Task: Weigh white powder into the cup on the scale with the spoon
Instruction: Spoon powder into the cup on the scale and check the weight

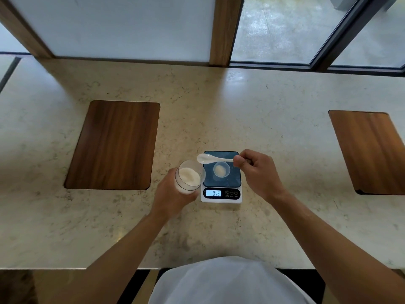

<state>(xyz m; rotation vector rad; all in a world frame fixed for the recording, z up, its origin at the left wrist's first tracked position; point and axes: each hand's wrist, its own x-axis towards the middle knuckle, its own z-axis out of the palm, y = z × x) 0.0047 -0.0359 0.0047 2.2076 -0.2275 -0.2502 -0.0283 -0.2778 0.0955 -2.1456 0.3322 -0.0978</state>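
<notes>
A small digital scale [228, 183] with a dark platform stands on the counter, its lit display [213, 193] showing digits. On the platform sits a small clear cup [221, 169] with a little white powder in it. My left hand [169, 198] grips a clear glass [189, 177] holding white powder, tilted toward the scale just left of it. My right hand [256, 172] pinches the handle of a white spoon [210, 159]. The spoon lies level above the scale's far edge, its bowl over the glass's rim.
The beige marble counter [274, 119] has two inset wooden panels, one at the left [114, 145] and one at the far right [372, 152]. Windows and wooden posts rise along the far edge. The counter's near edge runs just in front of my white shirt.
</notes>
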